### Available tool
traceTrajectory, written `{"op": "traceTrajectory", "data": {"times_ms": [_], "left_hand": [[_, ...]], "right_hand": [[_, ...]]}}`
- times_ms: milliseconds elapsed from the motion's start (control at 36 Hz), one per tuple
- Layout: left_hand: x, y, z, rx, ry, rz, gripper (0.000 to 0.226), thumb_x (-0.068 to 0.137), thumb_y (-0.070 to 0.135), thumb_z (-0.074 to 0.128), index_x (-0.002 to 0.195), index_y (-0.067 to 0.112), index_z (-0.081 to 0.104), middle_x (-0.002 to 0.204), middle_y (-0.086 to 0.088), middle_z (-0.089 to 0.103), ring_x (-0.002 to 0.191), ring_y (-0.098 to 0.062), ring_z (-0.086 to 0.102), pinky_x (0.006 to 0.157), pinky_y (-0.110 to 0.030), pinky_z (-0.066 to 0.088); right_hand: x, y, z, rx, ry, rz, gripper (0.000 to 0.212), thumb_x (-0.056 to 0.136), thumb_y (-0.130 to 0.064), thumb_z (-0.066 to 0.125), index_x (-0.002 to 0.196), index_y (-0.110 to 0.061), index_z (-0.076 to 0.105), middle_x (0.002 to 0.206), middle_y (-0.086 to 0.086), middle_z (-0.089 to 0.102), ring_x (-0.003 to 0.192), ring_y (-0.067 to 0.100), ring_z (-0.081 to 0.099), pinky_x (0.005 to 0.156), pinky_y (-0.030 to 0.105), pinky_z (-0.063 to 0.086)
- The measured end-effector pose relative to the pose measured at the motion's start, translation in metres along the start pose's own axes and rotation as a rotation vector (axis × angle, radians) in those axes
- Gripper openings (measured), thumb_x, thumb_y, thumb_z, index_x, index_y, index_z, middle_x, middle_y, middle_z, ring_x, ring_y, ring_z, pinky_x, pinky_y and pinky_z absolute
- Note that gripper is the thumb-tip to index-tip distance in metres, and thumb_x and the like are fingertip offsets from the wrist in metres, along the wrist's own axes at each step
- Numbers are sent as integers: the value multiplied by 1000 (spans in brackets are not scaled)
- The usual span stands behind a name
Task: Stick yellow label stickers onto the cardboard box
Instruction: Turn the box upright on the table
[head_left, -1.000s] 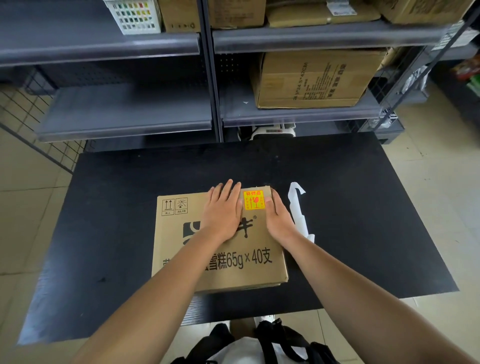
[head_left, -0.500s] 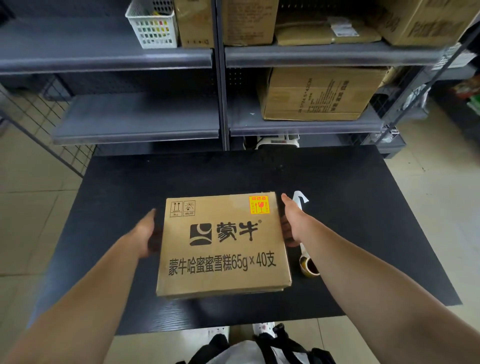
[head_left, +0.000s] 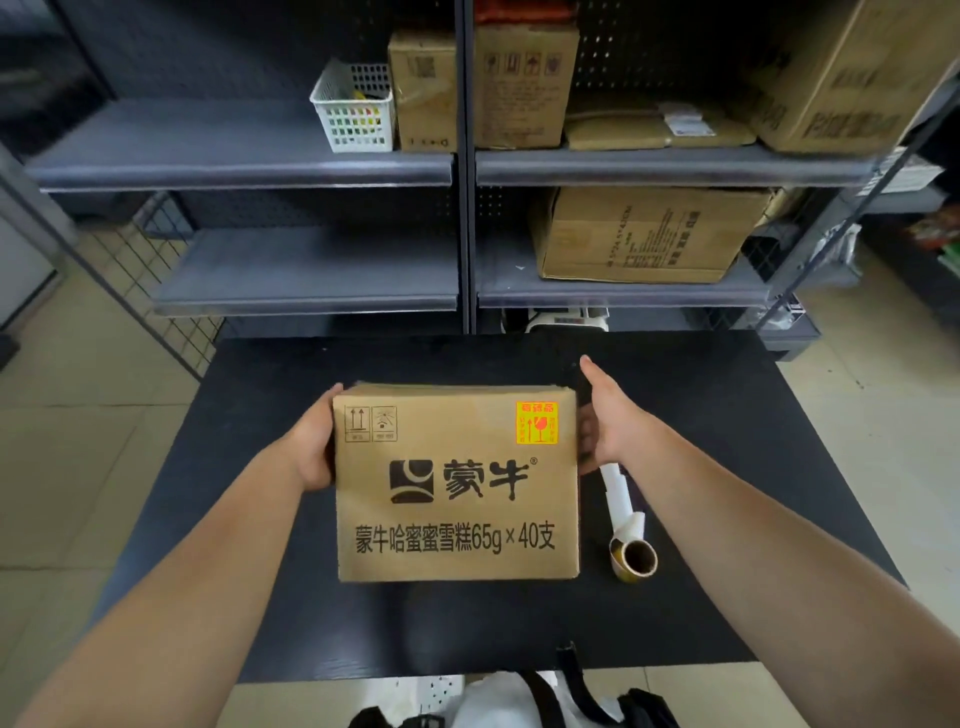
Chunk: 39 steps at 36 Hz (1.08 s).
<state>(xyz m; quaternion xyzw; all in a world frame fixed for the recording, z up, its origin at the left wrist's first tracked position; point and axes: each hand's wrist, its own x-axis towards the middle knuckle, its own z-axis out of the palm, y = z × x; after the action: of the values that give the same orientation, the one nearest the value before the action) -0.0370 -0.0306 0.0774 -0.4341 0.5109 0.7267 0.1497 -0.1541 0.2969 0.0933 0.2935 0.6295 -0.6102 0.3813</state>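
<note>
Our left hand (head_left: 310, 451) and right hand (head_left: 610, 423) clasp the side faces of the cardboard box (head_left: 457, 499), tilted up over the black table (head_left: 727, 467); a yellow label sticker (head_left: 537, 422) sits in its upper right corner; a sticker roll (head_left: 635, 558) lies just right.

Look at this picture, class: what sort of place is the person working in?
Probably a stockroom or shop storage area. Grey metal shelving holds brown cardboard cartons, a black worktable stands before it, and both hands grip a printed cardboard box bearing a yellow label sticker.
</note>
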Motion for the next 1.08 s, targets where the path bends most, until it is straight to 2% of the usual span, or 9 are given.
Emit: {"op": "traceTrajectory", "data": {"times_ms": [83, 139, 194, 278, 361, 500, 667, 944, 1083], "left_hand": [[-8, 10, 1, -66, -43, -6, 70, 91, 73, 48, 126, 16, 69, 121, -23, 74, 117, -42, 66, 100, -56, 50], [-16, 11, 5, -74, -107, 25, 67, 89, 72, 52, 128, 20, 69, 124, -22, 73, 120, -41, 65, 101, -55, 50], [-22, 7, 10, -63, -145, 70, 61, 91, 69, 52, 127, 24, 71, 123, -18, 75, 116, -38, 67, 96, -51, 52], [-23, -7, 14, -20, -157, 155, 56, 94, 67, 51, 127, 27, 71, 122, -13, 76, 110, -34, 70, 92, -48, 55], [-20, -26, 15, 27, -115, 194, 53, 96, 64, 51, 129, 27, 68, 123, -11, 75, 113, -34, 69, 98, -50, 53], [-17, -49, 15, 105, -40, 207, 50, 95, 64, 53, 125, 26, 69, 118, -6, 77, 112, -30, 69, 100, -47, 51], [-13, -73, 12, 105, 62, 226, 41, 96, 53, 59, 127, 27, 64, 121, -4, 73, 110, -25, 68, 92, -41, 52], [-17, -75, 15, 83, 52, 242, 37, 100, 49, 57, 127, 25, 62, 118, -1, 71, 105, -19, 66, 79, -33, 51], [-20, -73, 18, 126, 61, 268, 34, 101, 49, 55, 127, 28, 59, 116, 2, 69, 103, -17, 65, 78, -31, 49]], "right_hand": [[-11, -12, 4, 3, -43, -76, 76, 85, -83, 47, 112, -14, 63, 116, 19, 73, 116, 42, 61, 115, 69, 28], [-16, -11, 11, -7, -76, -146, 73, 83, -83, 52, 119, -21, 67, 116, 16, 76, 113, 39, 67, 110, 62, 41], [-8, -4, 10, -21, -60, -204, 95, 67, -89, 65, 140, -29, 58, 126, 13, 73, 111, 36, 71, 100, 58, 54], [27, 20, -2, -38, -26, -239, 136, 42, -94, 75, 156, -34, 33, 141, 8, 61, 123, 36, 63, 105, 62, 49], [-5, 46, 6, -86, 60, -298, 89, 71, -79, 68, 134, -19, 48, 128, 8, 65, 117, 32, 64, 105, 57, 49], [-9, 80, 3, -86, 94, -386, 22, 100, -49, 59, 99, -28, 56, 110, 1, 70, 100, 19, 66, 88, 42, 53], [-7, 90, 4, -95, 102, -440, 25, 100, -36, 64, 115, -19, 53, 111, -1, 68, 94, 12, 66, 68, 30, 49], [1, 89, 1, -105, 86, -435, 25, 96, -40, 70, 109, -26, 53, 115, 0, 70, 106, 20, 69, 86, 41, 56], [-1, 85, 0, -137, 68, -439, 24, 97, -40, 68, 109, -29, 51, 117, -1, 68, 105, 19, 67, 81, 38, 53]]}}
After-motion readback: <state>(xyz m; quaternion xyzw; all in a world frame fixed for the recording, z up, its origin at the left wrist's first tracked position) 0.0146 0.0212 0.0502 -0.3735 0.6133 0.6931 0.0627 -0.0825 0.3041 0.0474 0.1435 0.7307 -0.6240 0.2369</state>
